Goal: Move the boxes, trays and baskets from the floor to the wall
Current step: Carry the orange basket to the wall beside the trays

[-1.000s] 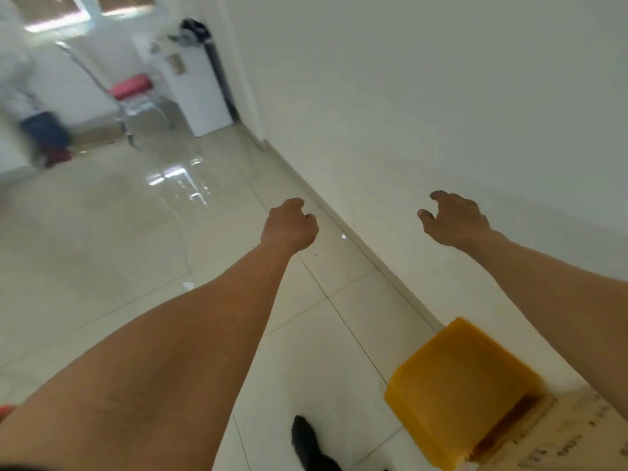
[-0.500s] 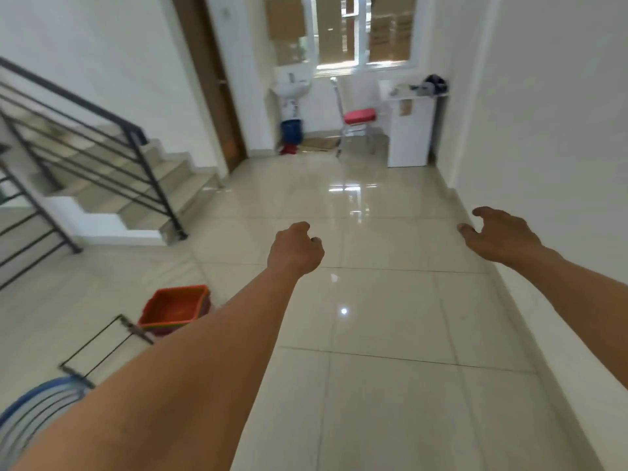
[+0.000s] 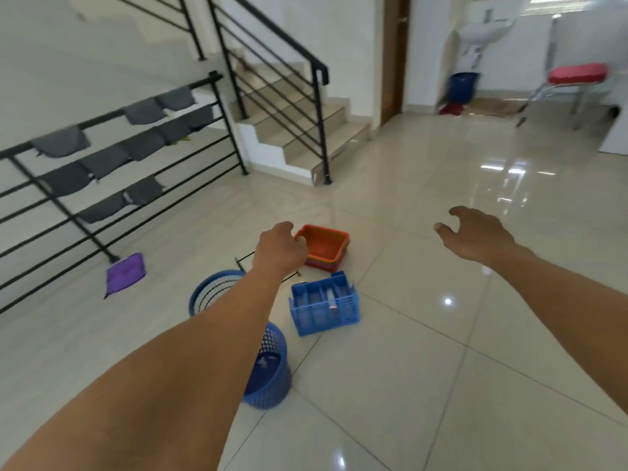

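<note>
A stack of orange trays [image 3: 325, 246] sits on the tiled floor ahead of me. A blue divided crate [image 3: 324, 304] stands just in front of it. Two round blue baskets lie to the left, one [image 3: 209, 294] partly behind my forearm and a nearer one [image 3: 270, 373]. A black wire rack [image 3: 245, 261] lies behind my left hand. My left hand [image 3: 280, 248] hovers in the air in front of the orange trays, fingers curled, holding nothing. My right hand [image 3: 475, 232] is raised to the right with its fingers loosely spread, also holding nothing.
A purple cloth [image 3: 125, 274] lies on the floor by a black railing [image 3: 112, 171] hung with grey cloths. Stairs [image 3: 306, 130] rise behind. A red-seated chair [image 3: 574, 83], a blue bin [image 3: 462, 86] and a sink stand at the far right.
My view has swung left from the wall and the yellow box to the middle of the floor, bringing the trays, crate and baskets into sight. Both hands stay raised and hold nothing.
</note>
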